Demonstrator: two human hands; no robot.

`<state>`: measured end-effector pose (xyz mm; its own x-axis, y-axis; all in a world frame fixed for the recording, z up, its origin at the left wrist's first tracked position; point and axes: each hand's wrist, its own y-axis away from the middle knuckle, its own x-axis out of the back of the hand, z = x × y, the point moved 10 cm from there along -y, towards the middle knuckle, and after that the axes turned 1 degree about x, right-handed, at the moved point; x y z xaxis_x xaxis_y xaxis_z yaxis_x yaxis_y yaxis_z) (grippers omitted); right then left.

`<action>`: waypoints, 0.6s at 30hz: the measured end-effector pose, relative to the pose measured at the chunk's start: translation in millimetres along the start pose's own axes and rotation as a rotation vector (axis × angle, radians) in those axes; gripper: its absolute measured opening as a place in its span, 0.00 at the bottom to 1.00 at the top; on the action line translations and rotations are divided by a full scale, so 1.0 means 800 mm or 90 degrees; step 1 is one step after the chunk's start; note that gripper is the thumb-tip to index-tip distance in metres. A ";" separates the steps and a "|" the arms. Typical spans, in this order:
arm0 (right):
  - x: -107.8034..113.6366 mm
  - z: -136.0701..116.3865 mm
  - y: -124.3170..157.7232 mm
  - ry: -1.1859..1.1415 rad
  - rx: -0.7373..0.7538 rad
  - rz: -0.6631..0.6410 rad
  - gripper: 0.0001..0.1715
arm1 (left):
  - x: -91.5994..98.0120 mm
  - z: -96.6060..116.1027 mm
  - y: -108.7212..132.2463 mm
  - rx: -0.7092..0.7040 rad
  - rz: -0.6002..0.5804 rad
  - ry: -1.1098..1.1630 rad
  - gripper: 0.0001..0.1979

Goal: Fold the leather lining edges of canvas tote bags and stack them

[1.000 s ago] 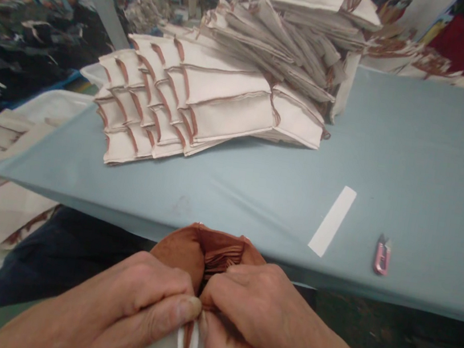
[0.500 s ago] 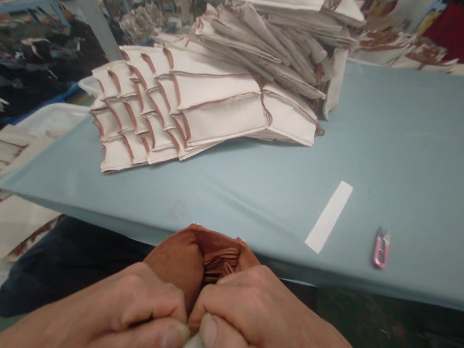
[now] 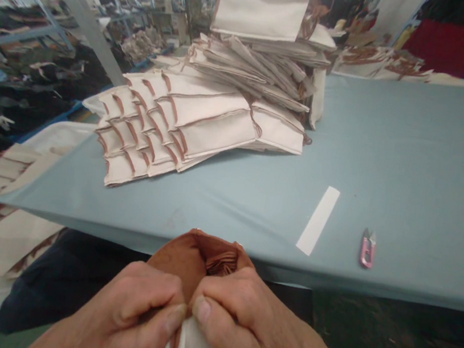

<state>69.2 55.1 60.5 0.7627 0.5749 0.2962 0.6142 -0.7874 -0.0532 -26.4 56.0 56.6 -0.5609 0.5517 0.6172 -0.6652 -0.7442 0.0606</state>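
Close to me, below the table's front edge, both hands pinch one fabric piece (image 3: 186, 254) with a brown bunched top and a cream lower part. My left hand (image 3: 135, 310) is closed on its left side, thumb pressed against the cloth. My right hand (image 3: 237, 319) is closed on its right side, thumb tip meeting the left thumb at the seam. The brown folds bulge up between the knuckles.
A light blue table (image 3: 411, 159) stretches ahead. On it lie fanned stacks of cream bags with brown trim (image 3: 178, 126), a taller pile (image 3: 258, 45) behind, a white strip (image 3: 318, 219) and a small pink thread snipper (image 3: 367, 249). More cream pieces (image 3: 5, 217) lie on the floor at left.
Both hands have shifted slightly lower on the cloth, and the thumbs now press together over the cream part. The view has tilted a little upward.
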 end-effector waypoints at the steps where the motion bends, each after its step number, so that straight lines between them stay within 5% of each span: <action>1: -0.004 0.007 0.001 -0.044 -0.011 0.006 0.21 | 0.001 0.004 0.000 -0.019 0.026 0.007 0.21; 6: -0.021 0.026 0.007 -0.303 0.030 0.024 0.31 | -0.013 -0.002 -0.003 0.007 0.113 0.171 0.33; 11: -0.010 0.034 0.019 -0.298 0.009 0.087 0.36 | -0.046 -0.022 -0.002 0.078 0.130 0.317 0.34; 18: -0.013 0.045 0.023 -0.246 0.029 0.116 0.38 | -0.030 -0.002 0.012 -0.042 0.216 0.096 0.27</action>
<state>79.9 42.5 22.0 0.8740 0.4755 -0.1004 0.4643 -0.8780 -0.1165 -20.2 36.5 40.8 -0.8173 0.3314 0.4713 -0.4575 -0.8705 -0.1813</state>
